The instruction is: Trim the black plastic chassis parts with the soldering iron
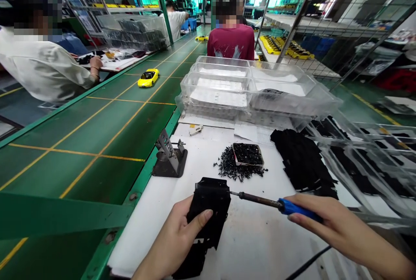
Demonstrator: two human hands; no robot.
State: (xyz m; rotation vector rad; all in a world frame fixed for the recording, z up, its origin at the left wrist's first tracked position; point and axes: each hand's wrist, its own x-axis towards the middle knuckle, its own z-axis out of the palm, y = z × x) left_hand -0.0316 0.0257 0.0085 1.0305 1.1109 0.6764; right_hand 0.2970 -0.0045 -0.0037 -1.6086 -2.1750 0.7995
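Observation:
My left hand [182, 232] is closed around a flat black plastic plate [211, 206], its thumb pressed on the upper face. In my right hand [320, 215] is a soldering iron [260, 200] with a blue handle and a black cord. The iron's thin tip points left and meets, or nearly meets, the plate's upper right edge. Beyond the plate, a small box [248, 154] full of tiny black pieces stands amid a loose heap [225, 165] of the same pieces. A metal iron stand [170, 156] is at the left of the white work surface [253, 245].
Clear plastic trays [214, 85] are stacked at the back. Black flat parts [302, 163] lie piled on the right beside more trays. Along the left runs a green conveyor [107, 119] carrying a yellow toy car [148, 78]. Co-workers sit at the left and ahead.

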